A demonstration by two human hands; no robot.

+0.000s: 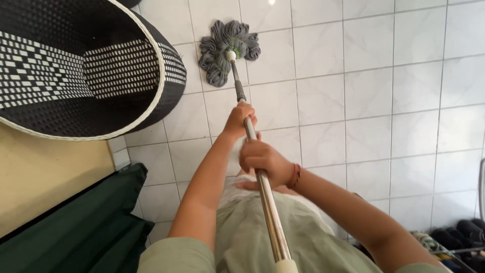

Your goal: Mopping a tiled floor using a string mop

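Observation:
A mop with a grey string head (227, 50) rests on the white tiled floor (384, 91) ahead of me. Its metal handle (267, 202) runs back toward the camera. My left hand (238, 120) is wrapped around the handle farther down, toward the mop head. My right hand (262, 161), with a red band at the wrist, grips the handle closer to my body. Both arms are bare and stretched forward over my pale green clothing.
A large black-and-white woven basket (151, 65) stands at the upper left, close to the mop head. A dark green cloth thing (86, 227) lies at the lower left against a yellow wall. Dark shoes on a rack (459, 237) sit at the lower right.

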